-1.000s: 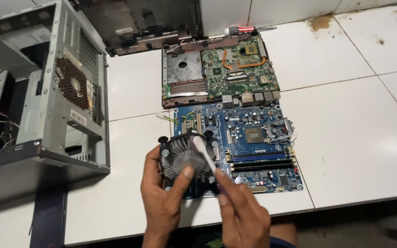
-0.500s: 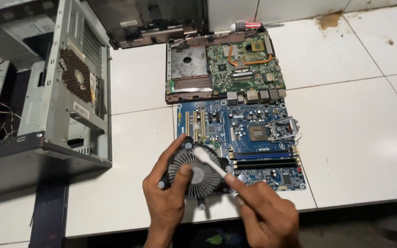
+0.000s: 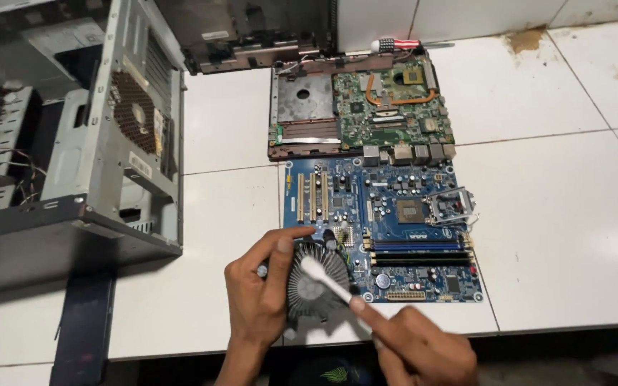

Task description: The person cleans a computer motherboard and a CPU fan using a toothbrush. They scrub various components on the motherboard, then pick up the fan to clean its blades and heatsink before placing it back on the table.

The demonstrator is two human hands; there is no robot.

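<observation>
My left hand point(image 3: 255, 300) grips a round processor cooler point(image 3: 317, 284) with dark metal fins by its left rim, holding it just above the near left corner of a blue motherboard point(image 3: 384, 229). In my right hand point(image 3: 416, 350) is a white stick-shaped tool point(image 3: 327, 281), pinched at its near end. Its rounded tip rests on the cooler's fins near the centre. The blue board lies flat on the white tiled floor, its open processor socket point(image 3: 448, 207) at the right.
A green laptop board point(image 3: 363, 114) with a copper heat pipe lies just beyond the blue one. An open grey computer case point(image 3: 101, 157) stands at the left. A dark laptop shell point(image 3: 252, 36) and a screwdriver point(image 3: 395, 44) lie at the back.
The white tool's tip has shifted across the cooler's fins toward the centre. My hands and the cooler stay at the blue board's near left corner.
</observation>
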